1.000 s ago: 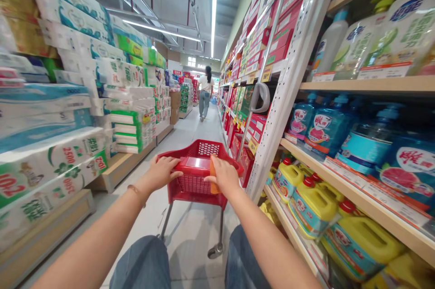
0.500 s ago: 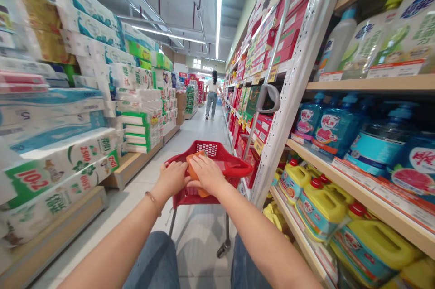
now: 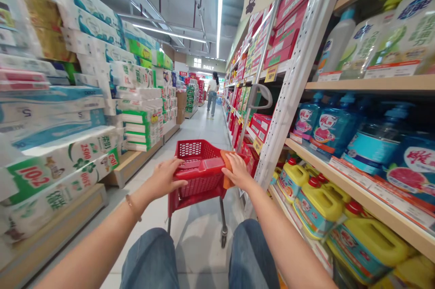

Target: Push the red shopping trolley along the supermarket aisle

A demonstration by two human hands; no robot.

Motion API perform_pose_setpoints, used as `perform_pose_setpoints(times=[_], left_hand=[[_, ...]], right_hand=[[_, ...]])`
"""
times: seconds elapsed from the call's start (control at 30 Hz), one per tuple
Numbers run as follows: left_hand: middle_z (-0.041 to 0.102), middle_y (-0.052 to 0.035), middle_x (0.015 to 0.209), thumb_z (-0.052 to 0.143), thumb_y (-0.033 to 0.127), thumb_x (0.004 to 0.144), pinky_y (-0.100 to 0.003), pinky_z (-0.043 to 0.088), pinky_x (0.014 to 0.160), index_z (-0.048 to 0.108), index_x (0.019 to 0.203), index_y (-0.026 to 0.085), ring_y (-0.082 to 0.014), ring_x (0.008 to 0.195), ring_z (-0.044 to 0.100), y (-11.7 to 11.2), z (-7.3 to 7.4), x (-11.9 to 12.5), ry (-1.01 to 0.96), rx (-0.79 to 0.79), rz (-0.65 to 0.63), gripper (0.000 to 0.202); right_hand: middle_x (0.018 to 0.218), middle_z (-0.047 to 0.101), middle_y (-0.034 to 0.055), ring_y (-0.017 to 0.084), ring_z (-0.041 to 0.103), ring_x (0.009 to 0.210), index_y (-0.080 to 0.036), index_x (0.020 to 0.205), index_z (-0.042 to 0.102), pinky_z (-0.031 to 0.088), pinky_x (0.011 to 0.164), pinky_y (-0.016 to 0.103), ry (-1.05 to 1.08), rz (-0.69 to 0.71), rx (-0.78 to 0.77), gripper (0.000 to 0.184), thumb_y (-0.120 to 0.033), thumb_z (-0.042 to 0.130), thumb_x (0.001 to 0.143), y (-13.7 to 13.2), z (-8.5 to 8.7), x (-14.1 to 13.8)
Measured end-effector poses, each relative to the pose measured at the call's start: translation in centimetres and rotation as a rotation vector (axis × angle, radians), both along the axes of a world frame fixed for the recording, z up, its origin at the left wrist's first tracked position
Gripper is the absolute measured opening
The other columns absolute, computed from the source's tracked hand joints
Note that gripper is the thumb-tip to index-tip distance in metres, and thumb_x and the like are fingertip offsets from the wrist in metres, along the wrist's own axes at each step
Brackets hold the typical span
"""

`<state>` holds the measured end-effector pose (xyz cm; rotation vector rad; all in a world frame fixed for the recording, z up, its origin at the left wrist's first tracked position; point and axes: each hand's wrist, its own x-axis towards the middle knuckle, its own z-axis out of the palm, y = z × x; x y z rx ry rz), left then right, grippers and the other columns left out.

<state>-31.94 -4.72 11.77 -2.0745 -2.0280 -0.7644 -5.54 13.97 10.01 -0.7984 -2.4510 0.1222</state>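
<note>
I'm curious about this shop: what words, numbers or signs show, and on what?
"DAILY": white letters on the distant overhead sign.
"10+2": green-and-white wrapped paper pack.
"2500": same pack's side.
Too small or distorted: Chinese characters, including on blue plastic pump bottles and yellow plastic jugs; white-and-orange price strips.
Red plastic shopping cart: none readable.

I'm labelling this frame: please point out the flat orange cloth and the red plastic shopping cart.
Flat orange cloth (image 3: 227,182), head view: its lower part.
Red plastic shopping cart (image 3: 200,188), head view: its basket's near wall.
</note>
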Motion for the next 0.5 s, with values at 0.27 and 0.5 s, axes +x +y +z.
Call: perform_pose_setpoints(times=[0.27,0.5], left_hand=[[0.061,-0.0119,0.112,0.060,0.043,0.082,-0.041,0.042,0.095,0.059,0.107,0.018,-0.0274,0.108,0.053,0.7,-0.4,0.2,-0.035,-0.098,-0.153,0.035],[0.059,-0.0120,0.123,0.063,0.033,0.082,-0.041,0.042,0.099,0.055,0.116,0.020,-0.0265,0.115,0.054,1.9,-0.4,3.4,0.020,-0.072,-0.165,0.037]], right_hand=[[0.155,0.021,0.0111,0.027,0.010,0.142,-0.017,0.147,0.024,0.012,0.114,0.052,-0.114,0.249,-0.082,0.083,-0.014,0.051,0.069,-4.6,1.5,-4.3],[0.142,0.041,0.0115,0.023,0.029,0.134,-0.019,0.145,0.027,0.019,0.113,0.047,-0.176,0.382,0.002,0.076,-0.010,0.053,0.073,-6.7,2.2,-5.6]])
